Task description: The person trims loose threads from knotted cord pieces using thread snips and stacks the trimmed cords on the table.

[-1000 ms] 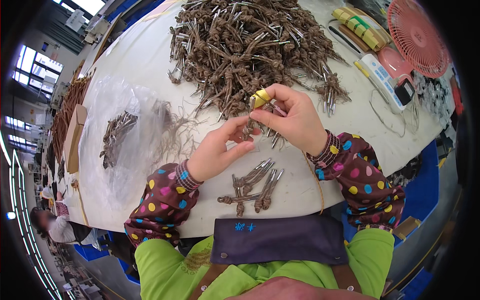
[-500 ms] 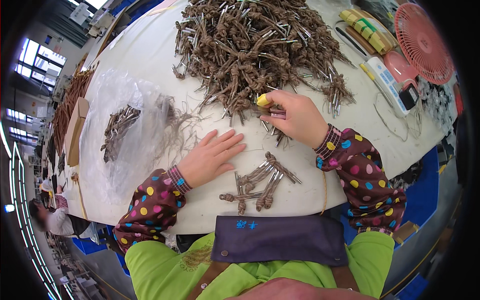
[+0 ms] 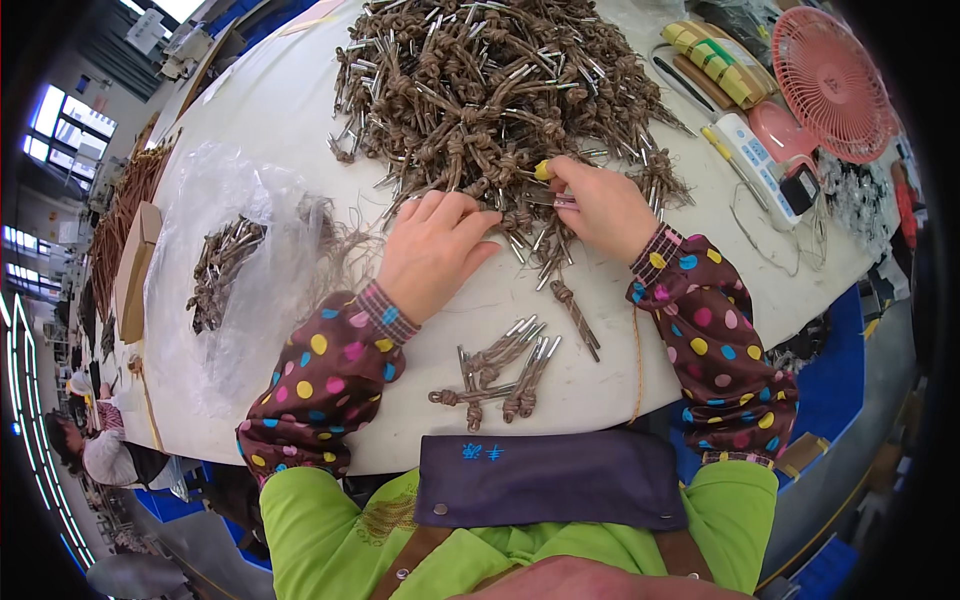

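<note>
A big heap of brown knotted cords (image 3: 500, 95) with silvery metal tips covers the far middle of the table. My right hand (image 3: 605, 210) is closed around small thread snips (image 3: 565, 203) with a pinkish handle, their blade pointing left into the heap's near edge. A yellow finger cover (image 3: 543, 170) sits on one of its fingertips. My left hand (image 3: 435, 245) touches the near edge of the heap, fingers bent and thumb apart from the index finger. One knotted cord (image 3: 575, 318) lies alone below my right hand. Several more cords (image 3: 495, 375) lie in a small group nearer me.
Left of the heap lies a clear plastic bag (image 3: 215, 330) with dark cord pieces, loose fibres beside it. A cardboard box (image 3: 137, 270) stands farther left. At the right are a pink fan (image 3: 830, 85), a white power strip (image 3: 760, 165) and a yellow-wrapped bundle (image 3: 720, 65).
My left hand has moved from flat on the table up to the heap's edge. The single cord now lies apart below my right hand, which still holds the snips.
</note>
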{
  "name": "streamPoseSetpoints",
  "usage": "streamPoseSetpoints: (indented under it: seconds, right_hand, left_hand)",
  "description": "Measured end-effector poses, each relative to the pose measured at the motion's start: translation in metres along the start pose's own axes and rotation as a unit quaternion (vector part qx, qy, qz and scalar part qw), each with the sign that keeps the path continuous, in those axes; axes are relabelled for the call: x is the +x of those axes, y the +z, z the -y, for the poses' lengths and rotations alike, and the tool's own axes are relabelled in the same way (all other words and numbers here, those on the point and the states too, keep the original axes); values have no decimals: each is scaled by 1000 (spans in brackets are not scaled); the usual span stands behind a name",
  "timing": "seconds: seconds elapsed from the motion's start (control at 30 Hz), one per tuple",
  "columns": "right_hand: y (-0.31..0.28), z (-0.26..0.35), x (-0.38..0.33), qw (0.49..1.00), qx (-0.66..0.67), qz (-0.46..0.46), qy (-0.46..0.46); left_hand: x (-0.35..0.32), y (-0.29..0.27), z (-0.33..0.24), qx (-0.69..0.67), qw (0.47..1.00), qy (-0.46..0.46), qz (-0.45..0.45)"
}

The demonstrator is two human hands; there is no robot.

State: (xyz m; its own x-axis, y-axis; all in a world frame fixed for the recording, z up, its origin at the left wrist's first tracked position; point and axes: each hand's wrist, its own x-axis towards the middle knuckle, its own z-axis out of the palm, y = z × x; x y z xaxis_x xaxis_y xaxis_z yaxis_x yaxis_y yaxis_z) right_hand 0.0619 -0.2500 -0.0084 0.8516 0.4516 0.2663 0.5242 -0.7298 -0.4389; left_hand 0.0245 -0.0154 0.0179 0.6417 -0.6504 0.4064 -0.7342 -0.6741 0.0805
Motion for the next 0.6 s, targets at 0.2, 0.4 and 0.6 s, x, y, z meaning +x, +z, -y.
streamPoseSetpoints:
  seconds: [0.2, 0.4, 0.6]
  right_hand:
    - [4, -12, 2, 996, 76, 15, 38]
    - [-3, -1, 1, 998, 39, 20, 35]
    - [-2, 31, -5, 973, 223, 44, -38]
  left_hand:
    - [27, 24, -10, 70, 993, -85, 38]
    - [4, 15, 6, -81, 991, -82, 69]
    - [-23, -7, 9, -277, 920, -255, 107]
